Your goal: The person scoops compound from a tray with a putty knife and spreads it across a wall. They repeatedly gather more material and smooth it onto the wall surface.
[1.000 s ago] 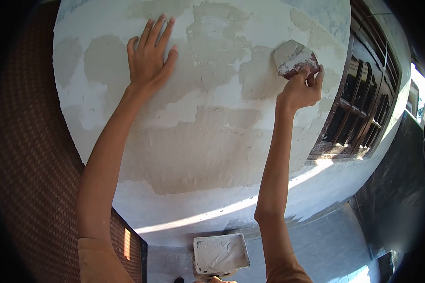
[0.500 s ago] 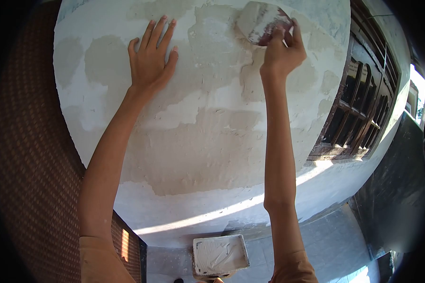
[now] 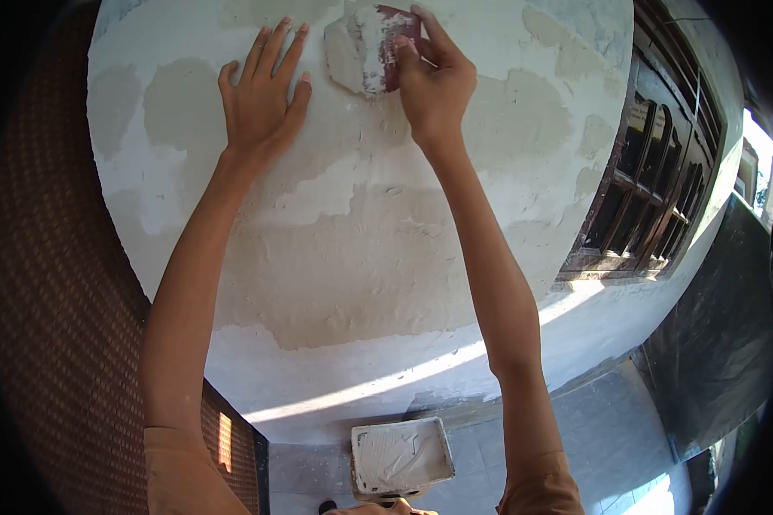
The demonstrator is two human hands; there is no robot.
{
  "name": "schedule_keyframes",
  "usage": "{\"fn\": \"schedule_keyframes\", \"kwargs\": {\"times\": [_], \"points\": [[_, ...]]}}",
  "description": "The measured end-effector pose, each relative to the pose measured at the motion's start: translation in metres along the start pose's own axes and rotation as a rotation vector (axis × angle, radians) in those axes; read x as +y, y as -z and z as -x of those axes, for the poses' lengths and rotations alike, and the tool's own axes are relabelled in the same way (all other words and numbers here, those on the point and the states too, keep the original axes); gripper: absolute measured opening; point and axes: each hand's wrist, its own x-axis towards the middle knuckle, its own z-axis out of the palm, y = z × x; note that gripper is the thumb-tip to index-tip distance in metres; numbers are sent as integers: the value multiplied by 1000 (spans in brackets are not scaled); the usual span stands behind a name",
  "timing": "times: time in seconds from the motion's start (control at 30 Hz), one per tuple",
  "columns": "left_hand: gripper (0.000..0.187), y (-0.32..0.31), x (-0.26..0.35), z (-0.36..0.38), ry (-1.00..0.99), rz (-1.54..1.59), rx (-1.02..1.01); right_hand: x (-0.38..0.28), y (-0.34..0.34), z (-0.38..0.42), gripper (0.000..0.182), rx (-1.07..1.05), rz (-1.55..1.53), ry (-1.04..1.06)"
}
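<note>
My right hand (image 3: pixel 438 81) grips a dark red putty spreader (image 3: pixel 401 43) smeared with pale filler. Its blade lies against the upper part of the wall (image 3: pixel 361 275), where a thick bead of filler gathers along its left side. To the left, my left hand (image 3: pixel 264 94) rests on the wall with its fingers spread and nothing held. Greyish patches of filler cover much of the white surface between and below both hands. On the floor below stands a tray (image 3: pixel 445 459) holding creamy white filler.
A brown woven panel (image 3: pixel 60 257) runs along the left side. At the right is a dark wooden window (image 3: pixel 648 172) with panes, and beyond it hangs a black sheet (image 3: pixel 721 318). A sunlit strip crosses the lower wall above the grey tiled floor (image 3: pixel 593 421).
My right hand has swept the spreader left across the wall, drawing filler along and leaving a smoother patch behind it. My left hand stays flat in about the same place.
</note>
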Motion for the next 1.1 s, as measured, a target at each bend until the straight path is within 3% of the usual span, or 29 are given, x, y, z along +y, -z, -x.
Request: {"fn": "schedule_keyframes", "kwargs": {"times": [0.13,0.2,0.27,0.33,0.4,0.43,0.5,0.67,0.73,0.87,0.93,1.07,1.1], "points": [[60,-1,-2,-1,-3,-22,12,18,49,3,38,288,290,-2],[60,-3,-2,0,11,-24,18,28,95,0,40,657,69,-103],[60,-6,-1,1,17,-16,39,17,109,3,40,838,25,-121],[60,-3,-2,0,16,-25,35,16,79,5,39,656,-193,-70],[60,-3,0,-1,13,-13,29,14,32,18,39,207,-194,-86],[60,-2,-2,-1,6,-25,26,14,30,21,39,210,-186,-86],[60,-1,-3,-1,-4,-47,23,13,26,28,38,32,162,-79],[60,-4,2,0,21,-18,40,28,102,20,40,743,-43,-217],[60,-2,2,1,22,-24,29,15,75,19,38,660,-204,-127],[59,1,0,0,-9,-8,13,4,5,26,36,-2,63,-17],[59,1,1,-1,-8,-6,7,12,11,17,36,93,141,-92],[60,-1,-1,0,4,-18,-1,20,58,10,39,522,-67,-218],[60,-1,-1,-1,9,-22,-1,22,61,12,39,516,-69,-219]]}}
